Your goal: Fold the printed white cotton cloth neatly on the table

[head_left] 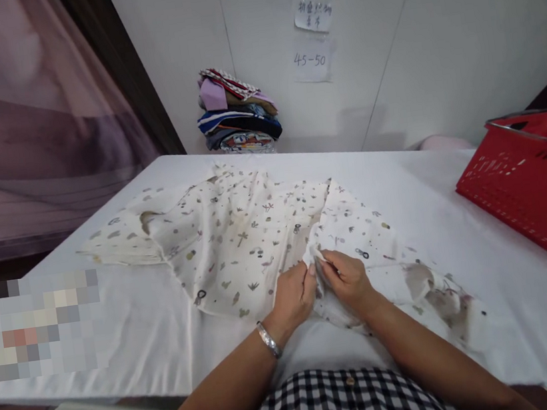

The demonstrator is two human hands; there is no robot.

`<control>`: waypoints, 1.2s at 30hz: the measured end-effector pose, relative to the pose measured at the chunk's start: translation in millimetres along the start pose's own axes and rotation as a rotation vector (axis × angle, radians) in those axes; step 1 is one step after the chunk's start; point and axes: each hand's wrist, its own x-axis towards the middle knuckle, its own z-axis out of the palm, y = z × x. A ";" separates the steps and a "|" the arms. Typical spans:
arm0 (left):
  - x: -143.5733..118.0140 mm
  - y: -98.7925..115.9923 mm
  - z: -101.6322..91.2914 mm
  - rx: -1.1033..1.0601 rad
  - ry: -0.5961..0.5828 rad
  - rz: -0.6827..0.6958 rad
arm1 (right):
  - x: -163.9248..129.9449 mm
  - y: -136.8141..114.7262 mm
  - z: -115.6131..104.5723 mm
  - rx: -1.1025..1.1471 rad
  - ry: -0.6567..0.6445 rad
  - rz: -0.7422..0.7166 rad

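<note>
A white printed cloth with small palms, cacti and other motifs lies spread and rumpled over the middle of the table. My left hand is closed on a gathered edge of it, a silver bracelet on the wrist. Close beside it, my right hand pinches the same edge, so the fabric bunches up between both hands. To the right the cloth trails off in loose folds with its underside partly turned up. At its left end lies a layered, cloud-patterned part; whether it is a separate piece I cannot tell.
A white-covered table carries the cloth. A pile of folded fabrics stands at the back against the wall. On the right sits a red plastic basket with a metal handle. Two paper notes hang on the wall; a pinkish curtain hangs left.
</note>
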 end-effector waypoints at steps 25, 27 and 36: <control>-3.9 -0.3 1.3 0.663 0.027 0.332 | -4.3 -8.8 2.1 0.040 -0.034 -0.174; -4.2 -0.7 1.6 0.659 0.032 0.332 | -4.2 -8.9 2.0 0.031 -0.040 -0.182; -4.2 0.0 -0.7 0.646 -0.012 0.287 | -6.1 -10.2 3.6 0.032 -0.119 -0.195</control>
